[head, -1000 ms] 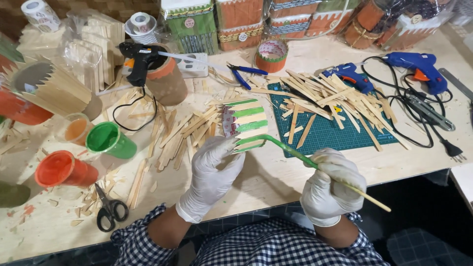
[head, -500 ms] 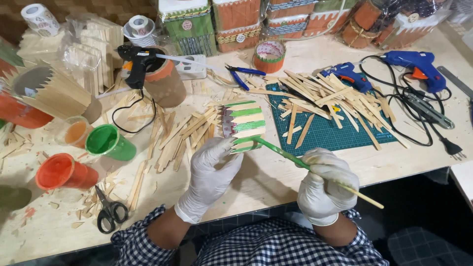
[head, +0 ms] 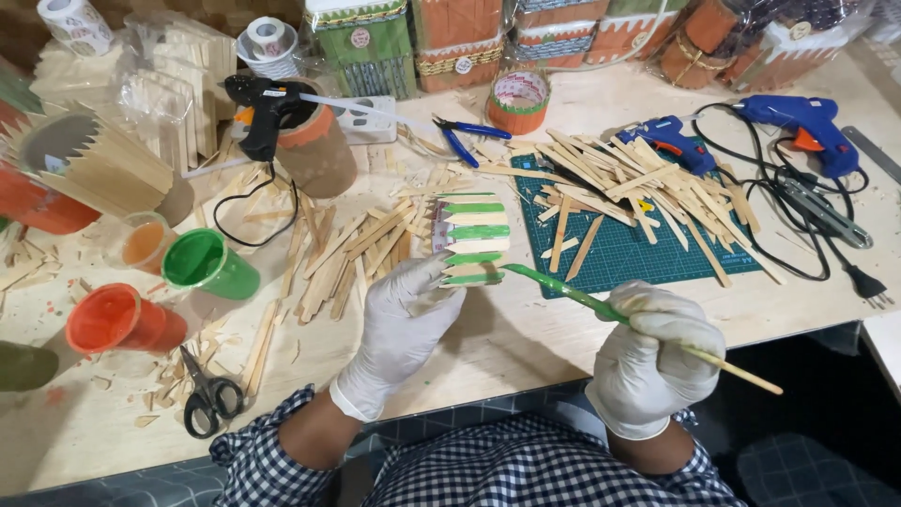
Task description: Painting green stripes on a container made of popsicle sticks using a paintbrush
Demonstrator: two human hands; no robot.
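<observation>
A small panel of wooden sticks [head: 474, 235], striped green and plain, lies on the table in front of me. My left hand [head: 408, 314], in a white glove, presses its fingertips on the panel's near left edge. My right hand [head: 657, 352], also gloved, grips a thin brush [head: 582, 299] whose green-coated tip touches the panel's near right corner. The brush's bare wooden handle sticks out to the right past my fist.
A green cutting mat [head: 638, 249] carries a heap of loose wooden sticks. Two blue glue guns [head: 807, 122] with cords lie at the right. Green [head: 206, 268] and orange [head: 122, 319] paint cups stand left, scissors [head: 208, 394] near the front edge, a black glue gun [head: 263, 108] behind.
The brush tip has slid down along the panel toward its near edge. My left hand stays on the panel, and the right hand has shifted slightly.
</observation>
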